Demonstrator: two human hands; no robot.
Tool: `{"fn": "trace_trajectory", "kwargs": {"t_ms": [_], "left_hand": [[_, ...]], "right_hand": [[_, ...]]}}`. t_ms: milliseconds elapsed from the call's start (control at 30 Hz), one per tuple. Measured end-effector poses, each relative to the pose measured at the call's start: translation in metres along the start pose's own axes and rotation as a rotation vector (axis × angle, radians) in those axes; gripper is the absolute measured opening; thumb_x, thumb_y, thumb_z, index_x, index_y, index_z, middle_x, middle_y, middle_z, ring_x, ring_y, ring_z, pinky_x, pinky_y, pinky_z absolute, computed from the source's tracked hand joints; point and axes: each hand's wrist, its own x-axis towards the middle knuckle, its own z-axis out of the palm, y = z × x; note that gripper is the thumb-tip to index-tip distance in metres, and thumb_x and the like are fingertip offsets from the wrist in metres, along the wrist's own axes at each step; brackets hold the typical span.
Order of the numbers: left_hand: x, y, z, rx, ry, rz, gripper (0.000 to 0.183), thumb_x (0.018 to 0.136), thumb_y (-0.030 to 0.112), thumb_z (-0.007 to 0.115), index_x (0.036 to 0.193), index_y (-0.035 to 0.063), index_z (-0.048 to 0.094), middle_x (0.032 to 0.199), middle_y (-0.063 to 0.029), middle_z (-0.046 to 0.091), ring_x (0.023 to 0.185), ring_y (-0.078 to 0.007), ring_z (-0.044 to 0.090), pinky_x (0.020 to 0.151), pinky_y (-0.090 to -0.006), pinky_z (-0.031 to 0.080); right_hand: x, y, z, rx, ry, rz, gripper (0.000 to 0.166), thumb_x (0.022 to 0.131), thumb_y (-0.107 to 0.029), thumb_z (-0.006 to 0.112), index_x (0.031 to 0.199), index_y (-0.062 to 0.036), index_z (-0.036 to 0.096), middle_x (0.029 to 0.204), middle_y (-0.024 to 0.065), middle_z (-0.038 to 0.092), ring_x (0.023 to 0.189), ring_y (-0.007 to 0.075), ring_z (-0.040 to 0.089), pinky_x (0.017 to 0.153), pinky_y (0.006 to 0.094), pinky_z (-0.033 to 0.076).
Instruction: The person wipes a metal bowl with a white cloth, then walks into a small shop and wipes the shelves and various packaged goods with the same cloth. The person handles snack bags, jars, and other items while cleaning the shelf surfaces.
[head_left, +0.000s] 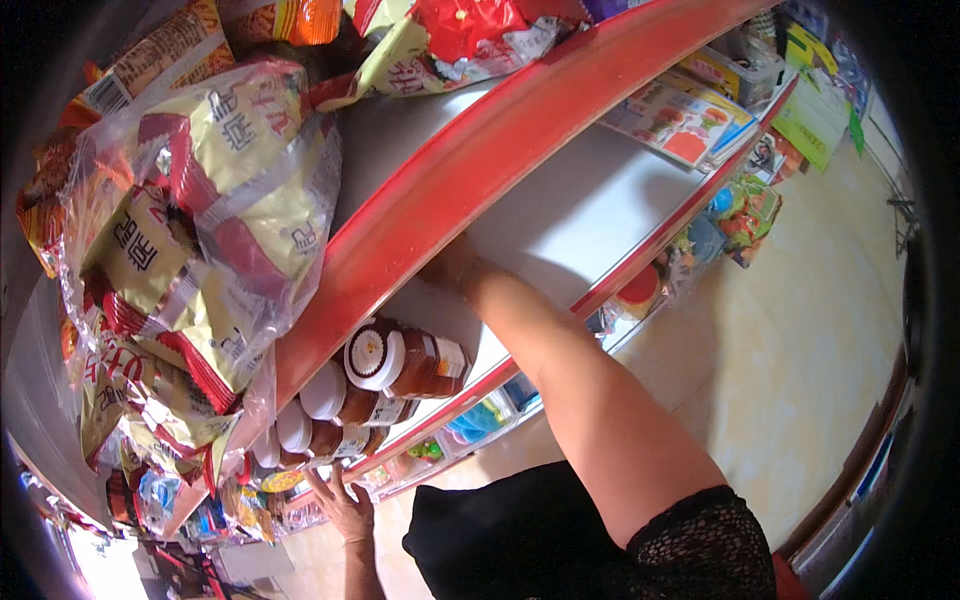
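Observation:
My left hand is at the lower shelf's red front edge, fingers apart, just below a row of jars. Whether its fingertips touch the edge I cannot tell. Several glass jars with white lids and brown contents, among them a front jar, stand side by side on the lower shelf. My right arm reaches across this shelf, a thin band around the wrist. Most of my right hand is in shadow behind the red edge of the upper shelf, so its fingers and anything in them are hidden.
Clear plastic bags of cream-and-red snack packets fill the upper shelf at left. Printed booklets lie at the lower shelf's far end, beside a clear plastic bin. Packaged toys sit lower down, above the tiled floor.

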Motion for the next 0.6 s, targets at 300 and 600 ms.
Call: {"fn": "trace_trajectory", "kwargs": {"t_ms": [300, 600], "left_hand": [[0.038, 0.104, -0.042, -0.361, 0.003, 0.491, 0.040, 0.068, 0.000, 0.065, 0.107, 0.0008, 0.056, 0.117, -0.0187, 0.055, 0.106, -0.0367, 0.053, 0.091, -0.0462, 0.044], [0.143, 0.258, -0.035, -0.550, -0.166, 1.035, 0.070, 0.077, 0.014, 0.061, 0.139, -0.0027, 0.034, 0.146, -0.0232, 0.031, 0.136, -0.0356, 0.034, 0.113, -0.0449, 0.028]], "right_hand": [[-0.007, 0.177, -0.081, -0.314, 0.151, 0.329, 0.043, 0.095, -0.032, 0.037, 0.133, -0.0166, 0.049, 0.140, 0.0077, 0.046, 0.133, 0.0278, 0.037, 0.105, 0.0672, 0.020], [-0.080, 0.154, -0.144, -0.271, -0.414, 0.248, 0.056, 0.095, -0.045, 0.027, 0.147, -0.0222, 0.030, 0.157, 0.0056, 0.017, 0.144, 0.0274, 0.015, 0.112, 0.0616, 0.009]]}}
